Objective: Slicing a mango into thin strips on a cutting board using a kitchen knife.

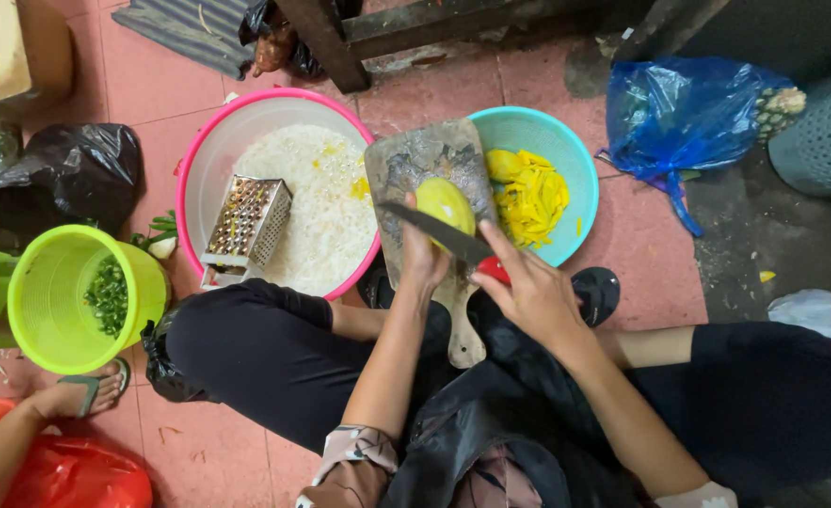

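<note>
Right hand [528, 292]: closed round the red handle of a knife [439, 230], blade lying across the fruit.
Left hand [422, 259]: fingers curled, steadying the peeled yellow mango [446, 203] on the wooden board [415, 155].
Done: yellow strips piled in the teal bowl [580, 160].
Left: this mango looks whole.
Room: tight; pink basin [194, 169] and bowl flank the board.

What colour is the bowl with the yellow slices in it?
The bowl is light blue-green, seen best from the head camera.
</note>
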